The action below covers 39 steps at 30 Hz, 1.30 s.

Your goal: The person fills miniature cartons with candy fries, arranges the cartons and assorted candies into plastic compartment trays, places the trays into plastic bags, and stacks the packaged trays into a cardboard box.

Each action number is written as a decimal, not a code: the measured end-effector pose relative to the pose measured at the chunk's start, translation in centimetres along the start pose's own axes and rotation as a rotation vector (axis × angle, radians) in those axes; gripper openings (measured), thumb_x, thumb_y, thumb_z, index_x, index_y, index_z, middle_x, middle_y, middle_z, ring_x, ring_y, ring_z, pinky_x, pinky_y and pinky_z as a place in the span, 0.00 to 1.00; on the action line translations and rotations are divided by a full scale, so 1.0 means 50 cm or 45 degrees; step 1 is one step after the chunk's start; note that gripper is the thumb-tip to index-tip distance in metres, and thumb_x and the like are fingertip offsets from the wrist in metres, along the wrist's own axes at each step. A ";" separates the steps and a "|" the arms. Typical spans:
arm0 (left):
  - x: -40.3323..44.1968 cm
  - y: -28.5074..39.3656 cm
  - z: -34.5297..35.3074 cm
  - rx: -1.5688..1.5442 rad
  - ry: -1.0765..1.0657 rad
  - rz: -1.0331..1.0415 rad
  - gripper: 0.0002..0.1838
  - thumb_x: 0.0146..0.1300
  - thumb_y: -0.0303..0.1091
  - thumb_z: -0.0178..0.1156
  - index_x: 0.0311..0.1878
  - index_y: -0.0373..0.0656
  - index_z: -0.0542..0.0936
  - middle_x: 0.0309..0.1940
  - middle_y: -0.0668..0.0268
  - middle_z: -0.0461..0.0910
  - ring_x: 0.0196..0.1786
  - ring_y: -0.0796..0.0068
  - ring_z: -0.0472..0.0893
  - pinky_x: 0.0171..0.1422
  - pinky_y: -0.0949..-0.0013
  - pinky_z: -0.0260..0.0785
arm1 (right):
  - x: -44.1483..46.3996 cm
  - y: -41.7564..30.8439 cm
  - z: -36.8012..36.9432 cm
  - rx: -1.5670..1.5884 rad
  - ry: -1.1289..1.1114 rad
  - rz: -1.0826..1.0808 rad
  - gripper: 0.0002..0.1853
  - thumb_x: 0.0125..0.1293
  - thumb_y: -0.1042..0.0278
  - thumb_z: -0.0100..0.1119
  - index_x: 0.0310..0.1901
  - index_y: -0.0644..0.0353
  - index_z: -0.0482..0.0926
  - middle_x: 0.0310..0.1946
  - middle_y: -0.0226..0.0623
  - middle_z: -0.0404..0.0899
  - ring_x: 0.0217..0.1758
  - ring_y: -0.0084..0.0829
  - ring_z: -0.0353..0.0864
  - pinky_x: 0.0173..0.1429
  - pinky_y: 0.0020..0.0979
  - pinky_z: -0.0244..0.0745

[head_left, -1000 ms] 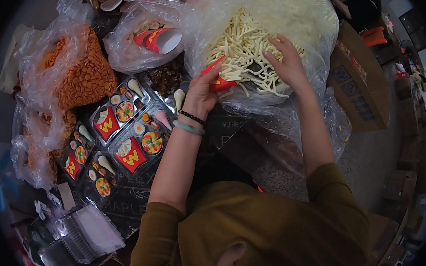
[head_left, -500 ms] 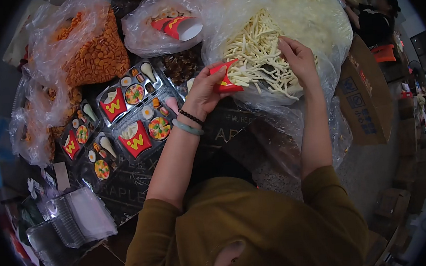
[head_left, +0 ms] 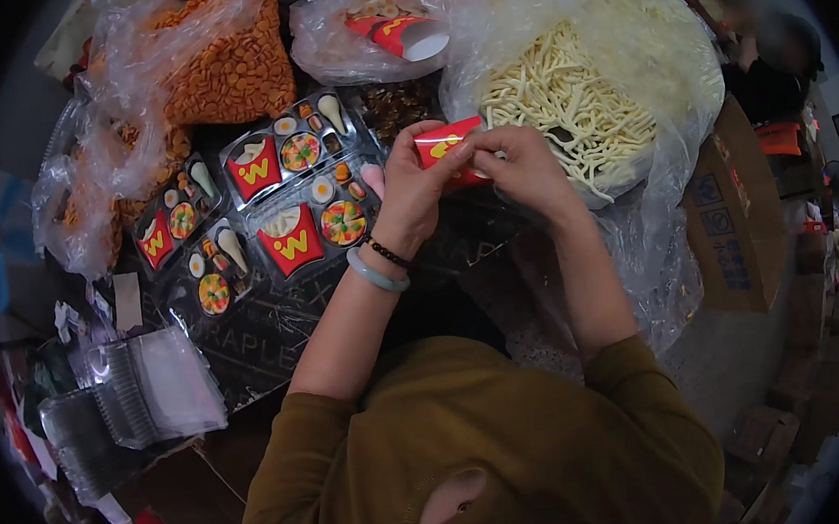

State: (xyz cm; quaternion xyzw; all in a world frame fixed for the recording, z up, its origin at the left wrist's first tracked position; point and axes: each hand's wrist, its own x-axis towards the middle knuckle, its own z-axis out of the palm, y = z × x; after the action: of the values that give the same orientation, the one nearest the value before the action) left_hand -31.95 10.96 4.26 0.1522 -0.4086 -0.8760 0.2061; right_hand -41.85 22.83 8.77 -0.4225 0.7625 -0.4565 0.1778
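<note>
My left hand (head_left: 418, 181) grips a red carton (head_left: 447, 142) with a yellow logo, over the table's edge. My right hand (head_left: 523, 170) is at the carton's right side, its fingers pinched at the opening; what they hold is too small to make out. Behind it, pale fry-like sticks (head_left: 574, 102) lie heaped in a large clear plastic bag (head_left: 658, 36). To the left stand clear trays (head_left: 273, 209) with red cartons of pale sticks, small egg, pizza and cone shapes.
A bag of orange pieces (head_left: 237, 69) lies at the back left, a bag with red cartons (head_left: 372, 29) behind. Empty clear trays (head_left: 120, 404) sit front left. A cardboard box (head_left: 736, 217) stands right, with another person (head_left: 774, 71) beyond.
My right hand has left the heap of sticks and come left and down to the carton. My left hand still holds the carton. The view has shifted, so the table's contents appear further right.
</note>
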 end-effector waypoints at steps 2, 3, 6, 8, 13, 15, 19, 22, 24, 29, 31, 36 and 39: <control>-0.017 0.027 -0.015 -0.164 0.117 -0.096 0.25 0.54 0.27 0.70 0.52 0.41 0.68 0.44 0.63 0.76 0.43 0.75 0.79 0.46 0.68 0.78 | 0.004 -0.012 -0.003 0.025 0.175 -0.141 0.14 0.59 0.71 0.64 0.46 0.64 0.81 0.40 0.39 0.82 0.41 0.25 0.80 0.47 0.28 0.74; -0.023 0.036 -0.021 -0.217 0.150 -0.113 0.25 0.54 0.26 0.70 0.52 0.41 0.68 0.44 0.63 0.77 0.43 0.74 0.80 0.46 0.68 0.78 | 0.006 -0.015 -0.008 -0.079 0.270 -0.277 0.17 0.60 0.71 0.64 0.52 0.64 0.79 0.46 0.36 0.81 0.45 0.23 0.78 0.50 0.28 0.73; -0.044 0.065 -0.043 -0.293 0.236 -0.122 0.26 0.52 0.25 0.71 0.51 0.41 0.68 0.43 0.62 0.77 0.43 0.73 0.80 0.45 0.66 0.79 | -0.008 -0.025 -0.002 0.460 -0.139 0.139 0.28 0.58 0.76 0.67 0.61 0.59 0.73 0.50 0.34 0.74 0.43 0.18 0.74 0.46 0.21 0.73; -0.061 0.078 -0.050 -0.229 0.273 -0.097 0.27 0.51 0.25 0.71 0.51 0.41 0.68 0.43 0.62 0.77 0.43 0.73 0.80 0.45 0.66 0.79 | -0.005 -0.036 0.021 0.675 -0.181 0.186 0.28 0.55 0.75 0.70 0.59 0.63 0.74 0.40 0.30 0.74 0.37 0.16 0.75 0.43 0.20 0.74; -0.099 0.101 -0.086 -0.078 0.283 -0.036 0.28 0.49 0.25 0.72 0.52 0.39 0.68 0.44 0.61 0.77 0.43 0.72 0.80 0.47 0.68 0.78 | 0.020 -0.033 0.081 0.457 -0.135 -0.018 0.17 0.55 0.75 0.69 0.48 0.65 0.81 0.36 0.29 0.77 0.34 0.17 0.76 0.39 0.19 0.73; -0.114 0.107 -0.109 -0.033 0.293 -0.029 0.29 0.49 0.25 0.73 0.52 0.38 0.68 0.44 0.61 0.77 0.43 0.72 0.81 0.49 0.70 0.77 | 0.027 -0.041 0.105 0.269 -0.109 -0.167 0.13 0.55 0.73 0.69 0.43 0.64 0.82 0.33 0.31 0.76 0.32 0.20 0.76 0.37 0.22 0.73; -0.146 0.117 -0.144 -0.085 0.355 -0.005 0.28 0.49 0.25 0.72 0.52 0.38 0.68 0.44 0.60 0.78 0.44 0.72 0.81 0.49 0.69 0.77 | 0.039 -0.066 0.155 0.009 -0.053 -0.334 0.13 0.56 0.72 0.69 0.44 0.63 0.82 0.35 0.33 0.75 0.31 0.23 0.75 0.36 0.24 0.72; -0.176 0.137 -0.153 -0.179 0.541 0.067 0.28 0.49 0.23 0.71 0.51 0.37 0.68 0.44 0.59 0.78 0.44 0.71 0.81 0.48 0.69 0.78 | 0.032 -0.092 0.191 0.037 0.013 -0.374 0.14 0.57 0.71 0.68 0.46 0.62 0.81 0.38 0.33 0.74 0.31 0.23 0.75 0.35 0.24 0.71; -0.194 0.155 -0.163 -0.197 0.660 0.138 0.27 0.49 0.22 0.71 0.51 0.37 0.68 0.44 0.59 0.78 0.45 0.71 0.81 0.48 0.70 0.78 | 0.007 -0.109 0.206 0.165 -0.171 -0.355 0.16 0.57 0.71 0.68 0.48 0.61 0.81 0.37 0.33 0.74 0.31 0.21 0.74 0.36 0.24 0.71; -0.238 0.167 -0.217 -0.041 0.641 0.295 0.27 0.50 0.21 0.71 0.51 0.37 0.68 0.44 0.59 0.78 0.45 0.72 0.81 0.47 0.71 0.78 | -0.001 -0.111 0.270 0.301 -0.355 -0.290 0.11 0.59 0.75 0.65 0.44 0.64 0.82 0.32 0.34 0.82 0.36 0.20 0.78 0.38 0.21 0.72; -0.258 0.173 -0.226 -0.014 0.633 0.312 0.27 0.50 0.21 0.71 0.51 0.37 0.68 0.44 0.59 0.78 0.45 0.72 0.81 0.47 0.71 0.78 | -0.005 -0.135 0.298 0.360 -0.307 -0.208 0.11 0.59 0.75 0.64 0.44 0.64 0.82 0.32 0.34 0.81 0.35 0.21 0.78 0.39 0.22 0.73; -0.302 0.188 -0.263 -0.070 0.699 0.349 0.26 0.51 0.23 0.71 0.51 0.39 0.68 0.45 0.61 0.78 0.46 0.73 0.80 0.50 0.70 0.77 | -0.013 -0.170 0.350 0.309 -0.268 -0.323 0.13 0.58 0.75 0.65 0.46 0.64 0.81 0.31 0.34 0.80 0.30 0.22 0.79 0.38 0.23 0.75; -0.324 0.198 -0.282 -0.107 0.679 0.354 0.27 0.50 0.23 0.71 0.51 0.37 0.68 0.44 0.60 0.78 0.45 0.74 0.81 0.49 0.72 0.77 | -0.019 -0.212 0.360 0.119 -0.459 -0.395 0.15 0.57 0.75 0.65 0.47 0.63 0.80 0.30 0.35 0.79 0.30 0.23 0.79 0.37 0.23 0.75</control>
State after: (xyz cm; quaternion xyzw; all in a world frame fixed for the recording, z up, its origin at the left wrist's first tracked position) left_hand -9.38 3.85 4.82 0.3109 -0.3204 -0.7845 0.4304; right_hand -24.36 11.34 8.29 -0.6007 0.6225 -0.4303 0.2580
